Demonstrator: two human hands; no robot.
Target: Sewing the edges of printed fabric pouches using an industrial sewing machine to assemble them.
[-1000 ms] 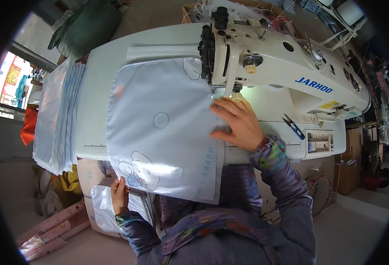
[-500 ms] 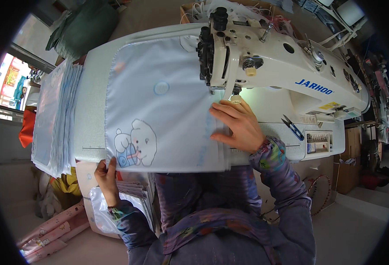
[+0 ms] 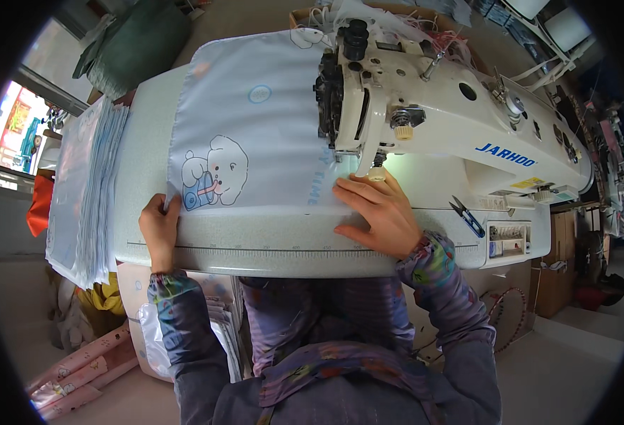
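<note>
A pale blue fabric panel [image 3: 269, 142] printed with a cartoon puppy lies flat on the sewing machine table. Its right edge runs beneath the head of the white sewing machine [image 3: 425, 106], close to the lit needle area. My left hand [image 3: 159, 230] pinches the panel's near left corner between thumb and fingers. My right hand [image 3: 382, 216] rests flat at the near right edge, fingers stretched toward the presser foot and thumb apart. The presser foot itself is mostly hidden behind the machine head and my fingertips.
Thread snips [image 3: 467, 216] lie right of my right hand, beside a small parts tray [image 3: 508, 239]. A stack of similar panels [image 3: 85, 191] hangs at the table's left side. More folded pieces [image 3: 223, 326] sit below the front edge. A ruler strip [image 3: 255, 251] runs along that edge.
The panel has slid away from me under the machine head, baring the ruler strip at the front. My left hand moved forward with its corner; my right hand stayed near the needle.
</note>
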